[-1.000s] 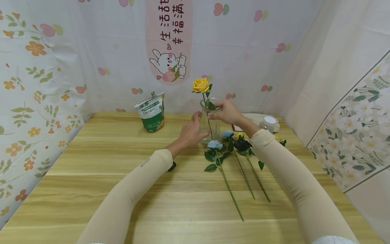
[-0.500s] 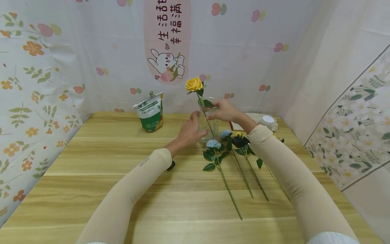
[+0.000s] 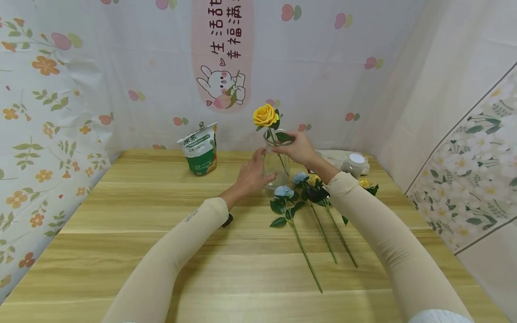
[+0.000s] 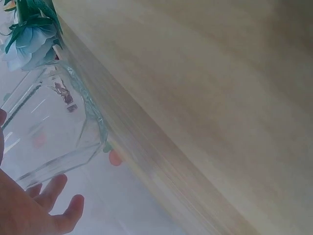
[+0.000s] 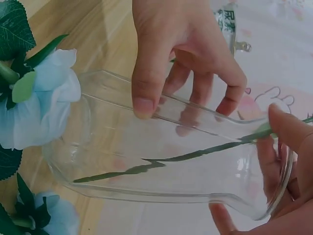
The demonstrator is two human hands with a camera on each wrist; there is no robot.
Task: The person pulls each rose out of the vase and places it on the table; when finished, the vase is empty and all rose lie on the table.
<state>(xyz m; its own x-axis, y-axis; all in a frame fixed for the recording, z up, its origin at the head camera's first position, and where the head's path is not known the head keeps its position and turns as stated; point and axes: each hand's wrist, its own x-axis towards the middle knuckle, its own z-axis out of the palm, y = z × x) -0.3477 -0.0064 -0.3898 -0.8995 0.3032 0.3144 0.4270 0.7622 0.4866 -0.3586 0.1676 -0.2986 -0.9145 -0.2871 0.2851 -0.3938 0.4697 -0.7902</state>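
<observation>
A clear glass vase [image 3: 271, 172] stands upright at the back of the table, a yellow rose [image 3: 265, 115] above its mouth. The rose's green stem [image 5: 195, 154] slants down inside the glass. My left hand [image 3: 251, 174] holds the vase's body, thumb on one side and fingers around the other. At the neck, my right hand [image 3: 300, 149] grips the glass with thumb and fingers beside the rose's leaves. Two pale blue roses [image 3: 284, 192] lie in front of the vase, with a black rose [image 3: 316, 194] to their right.
Another yellow rose [image 3: 365, 183] lies beyond my right sleeve. A white-lidded jar [image 3: 353, 165] stands at the back right. To the left is a green and white pouch [image 3: 201, 150] with a clip on top. A patterned curtain [image 3: 161, 67] hangs behind the table.
The yellow rose tilted left, then swung back right and sits slightly lower. My right hand shifted a little at the vase's mouth. My left hand has kept its hold.
</observation>
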